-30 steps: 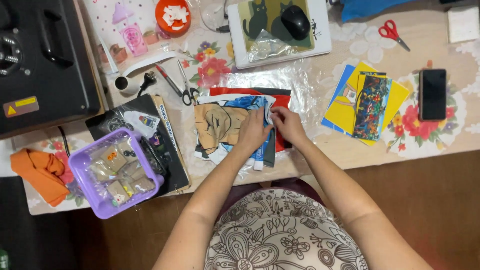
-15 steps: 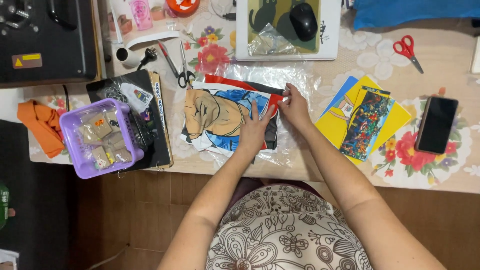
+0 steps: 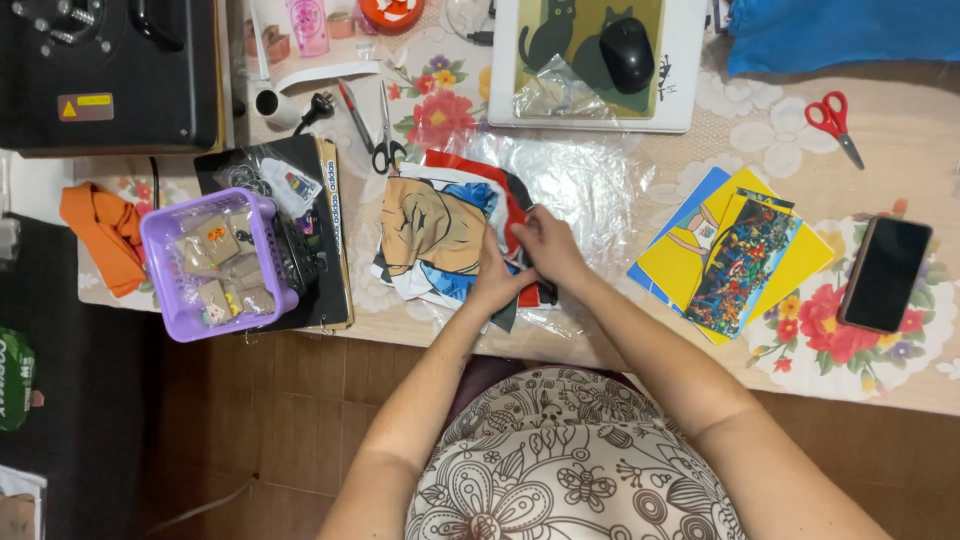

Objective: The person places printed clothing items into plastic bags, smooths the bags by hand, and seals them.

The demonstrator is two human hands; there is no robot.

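just below the white tray [image 3: 690,90], the left hand [image 3: 495,280] and right hand [image 3: 548,245] are pinching the printed sheets [image 3: 440,235] closed-fingered, seemingly sorting them; separating one sheet is needing a careful fingertip peel.

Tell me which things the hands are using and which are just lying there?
In use: left hand and right hand on the colourful printed picture stack, clear plastic sheet.

Lying about: red-handled scissors, black phone, purple plastic basket, orange cloth.
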